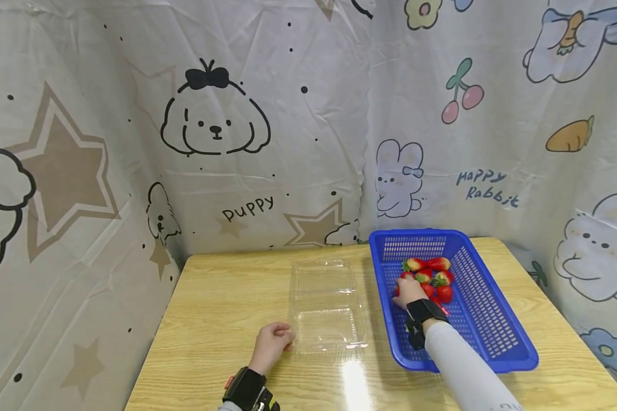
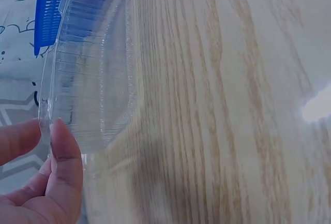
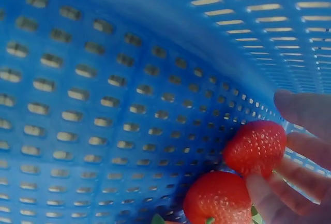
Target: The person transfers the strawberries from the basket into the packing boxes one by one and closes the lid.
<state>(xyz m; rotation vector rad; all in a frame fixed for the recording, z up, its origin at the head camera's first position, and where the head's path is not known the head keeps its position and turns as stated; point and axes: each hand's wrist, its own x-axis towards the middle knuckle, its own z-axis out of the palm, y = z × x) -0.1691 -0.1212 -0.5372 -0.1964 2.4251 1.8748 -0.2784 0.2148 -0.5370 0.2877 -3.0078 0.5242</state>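
Note:
A clear plastic clamshell box (image 1: 326, 328) lies unfolded on the table, its two halves one behind the other. My left hand (image 1: 271, 345) is at its near left side; in the left wrist view the thumb and a finger (image 2: 64, 146) pinch the box's rim. My right hand (image 1: 410, 292) reaches into the blue basket (image 1: 493, 302), among several red strawberries (image 1: 444, 294). Seen from the right wrist, its fingers (image 3: 305, 113) and thumb close around one strawberry (image 3: 256, 146). Another strawberry (image 3: 217, 198) lies right beside it.
The wooden table (image 1: 221, 302) carries the box at its middle and the basket to the right. The basket's slotted walls rise around the strawberries. A printed curtain (image 1: 288, 142) hangs behind and at both sides.

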